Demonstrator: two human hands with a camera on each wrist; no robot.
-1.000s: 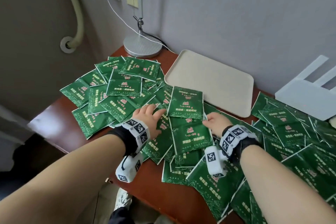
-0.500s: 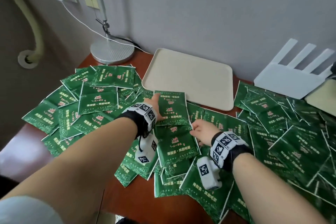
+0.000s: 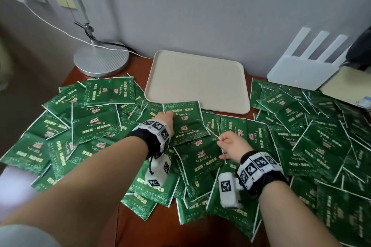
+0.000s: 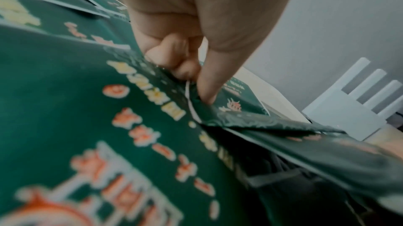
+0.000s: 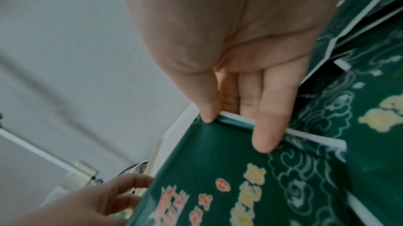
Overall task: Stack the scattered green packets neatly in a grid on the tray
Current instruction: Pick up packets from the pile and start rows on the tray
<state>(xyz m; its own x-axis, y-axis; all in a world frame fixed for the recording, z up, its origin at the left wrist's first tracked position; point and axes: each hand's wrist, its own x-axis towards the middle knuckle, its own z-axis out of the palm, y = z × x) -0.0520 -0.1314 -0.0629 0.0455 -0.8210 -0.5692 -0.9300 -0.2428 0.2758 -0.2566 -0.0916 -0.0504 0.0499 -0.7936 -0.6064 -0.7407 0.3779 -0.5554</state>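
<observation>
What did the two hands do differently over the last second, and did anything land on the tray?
The left hand slid forward from the pile's middle onto the packet by the tray and now pinches its edge. The right hand stayed put, gripping the right edge of the nearer packet. The tray holds no packets, as before; the scattered packets around look unmoved.

Black wristbands (image 3: pixel 154 142), checkered white marker blocks (image 3: pixel 157 172)

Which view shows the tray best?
The head view: the whole beige tray shows, bare, one packet overlapping its near edge. Left wrist shows only a strip; right wrist an edge sliver.
</observation>
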